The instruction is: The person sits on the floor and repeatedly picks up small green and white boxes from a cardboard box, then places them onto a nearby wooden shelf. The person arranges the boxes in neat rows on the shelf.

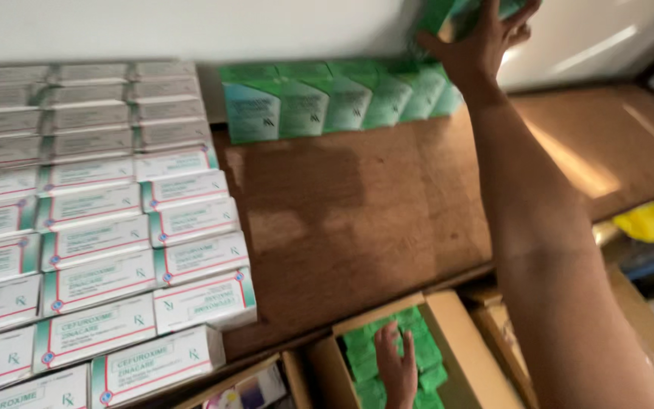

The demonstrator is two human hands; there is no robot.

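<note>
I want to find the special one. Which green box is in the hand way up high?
The green box at the top, gripped by the right hand above the shelf row; the others stand untouched.

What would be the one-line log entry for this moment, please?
right hand: holds green box above green box row | left hand: on green boxes in cardboard carton | white boxes stacked beside | wooden shelf

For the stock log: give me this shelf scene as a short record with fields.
Right hand: raised, pressing a green box at the back wall
Left hand: resting on green boxes inside an open cardboard carton
Back row: green boxes standing side by side
Left side: white boxes with red and green trim, stacked in rows
Surface: brown wooden shelf
</note>
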